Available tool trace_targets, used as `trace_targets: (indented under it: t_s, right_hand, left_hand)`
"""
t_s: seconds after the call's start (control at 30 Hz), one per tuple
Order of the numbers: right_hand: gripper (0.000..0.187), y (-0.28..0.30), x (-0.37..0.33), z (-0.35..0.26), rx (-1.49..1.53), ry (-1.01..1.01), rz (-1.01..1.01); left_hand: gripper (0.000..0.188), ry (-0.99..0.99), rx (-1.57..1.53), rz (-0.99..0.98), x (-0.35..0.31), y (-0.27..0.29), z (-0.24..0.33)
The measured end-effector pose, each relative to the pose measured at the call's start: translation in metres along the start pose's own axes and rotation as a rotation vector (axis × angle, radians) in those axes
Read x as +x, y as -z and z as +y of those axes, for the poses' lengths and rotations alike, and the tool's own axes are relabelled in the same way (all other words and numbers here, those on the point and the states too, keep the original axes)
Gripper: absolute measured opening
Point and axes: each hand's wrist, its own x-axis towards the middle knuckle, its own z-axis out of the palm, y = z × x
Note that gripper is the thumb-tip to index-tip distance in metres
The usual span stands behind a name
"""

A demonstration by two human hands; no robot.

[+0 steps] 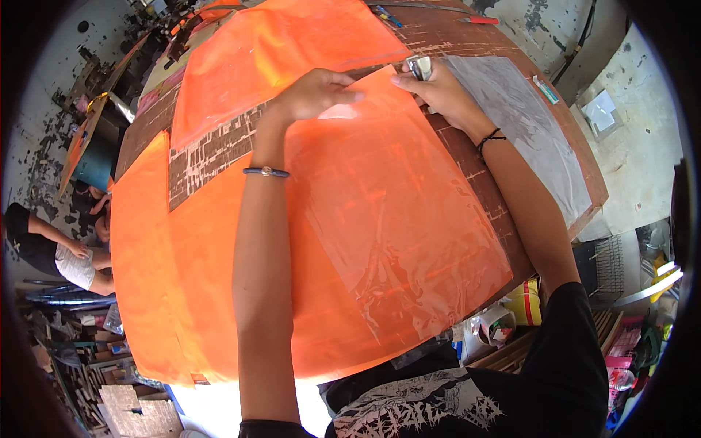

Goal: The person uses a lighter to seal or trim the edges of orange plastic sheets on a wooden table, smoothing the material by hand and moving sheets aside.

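Orange sheet (pixel 321 314): flat on the worn brown table (pixel 438 33) in front of us, running under our left forearm, its right part covered by a clear film (pixel 423 226).
Far corner: between our two hands at the sheet's far end; the right thumb is nearer, touching it or just beside it.
Long axis: the film-covered part stretches from that corner back toward our body, bearing a little right, so most of it lies on our side of the hands.
Right hand (pixel 442 95): closed around a small metal tool (pixel 420 67), with thumb and fingertips by the corner.
Left hand (pixel 303 95): just left of the corner, over the far edge; we cannot tell whether thumb and finger pinch the sheet or stand apart.
Right edge: a narrow strip of brown wood shows between our sheet and a second clear film (pixel 504 109), which lies under and beside our right forearm.
Far side: another orange sheet (pixel 285 51) lies just beyond the left hand, so room is tight there; bare wood shows left of that wrist.
Near edge: the sheet reaches the table's edge before our body.
Table's far end: a red-handled tool (pixel 478 20) lies well apart from our hands.
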Motion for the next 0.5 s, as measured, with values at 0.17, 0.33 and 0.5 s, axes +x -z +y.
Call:
trace_targets:
  t_s: [0.17, 0.33, 0.5]
  right_hand:
    - [0.038, -0.001, 0.0, 0.0, -0.05, 0.011, 0.03]
    - [0.037, -0.002, 0.0, 0.0, -0.044, 0.0, 0.012]
    - [0.037, -0.002, -0.003, -0.007, -0.066, -0.018, 0.01]
  left_hand:
    - [0.036, 0.184, 0.475, -0.186, -0.038, 0.057, 0.004]
    - [0.035, 0.385, 0.54, -0.19, -0.067, 0.08, 0.003]
    - [0.034, 0.397, 0.597, -0.248, -0.068, 0.077, 0.009]
